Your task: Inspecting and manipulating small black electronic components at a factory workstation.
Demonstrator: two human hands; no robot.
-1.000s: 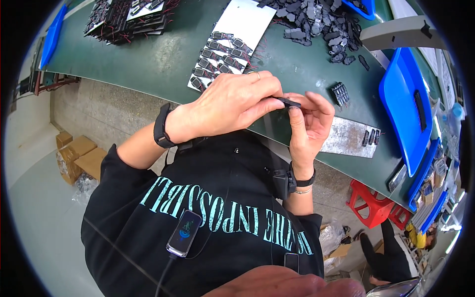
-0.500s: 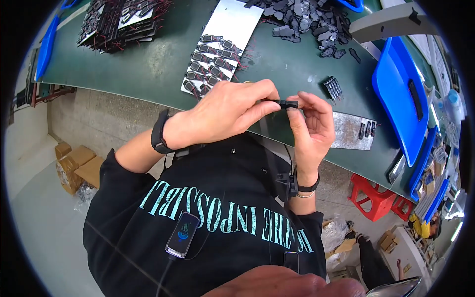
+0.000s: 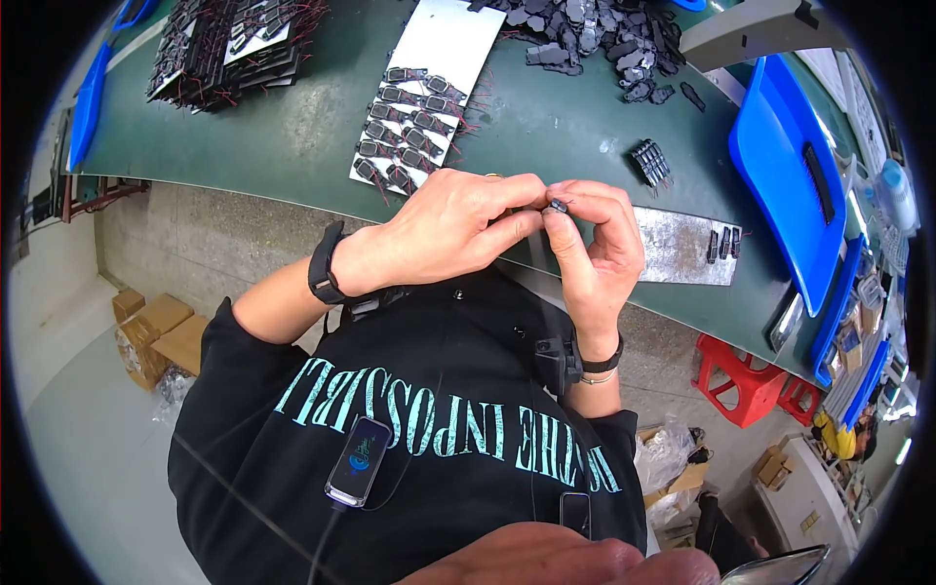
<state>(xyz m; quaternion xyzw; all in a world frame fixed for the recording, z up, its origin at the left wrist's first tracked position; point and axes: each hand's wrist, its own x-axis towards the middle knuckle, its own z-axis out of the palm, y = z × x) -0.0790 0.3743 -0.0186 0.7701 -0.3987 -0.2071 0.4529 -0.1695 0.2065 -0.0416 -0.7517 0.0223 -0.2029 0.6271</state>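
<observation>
In front of my chest, a small black part (image 3: 558,206) sits pinched between the thumb and forefinger of my right hand (image 3: 597,244). My left hand (image 3: 453,229) meets it from the other side, thumb and forefinger closed at its end; most of the part is hidden by fingertips. Just beyond my left hand, a white board (image 3: 439,44) carries rows of small black oblong speaker-like units (image 3: 414,139) with thin red wires. Right of my hands, a metal plate (image 3: 673,253) holds a few small black pieces (image 3: 723,244).
A small black cluster with wires (image 3: 650,163) lies on the green table (image 3: 546,127). Loose dark flat pieces (image 3: 585,34) are heaped at the back. Stacked loaded boards (image 3: 234,49) stand far left. A blue tray (image 3: 780,146) is at right, a red stool (image 3: 738,380) below.
The black part has turned between my fingers, so less of its length shows. My right hand has shifted slightly left and its fingers have curled closer. The whole view has shifted a little.
</observation>
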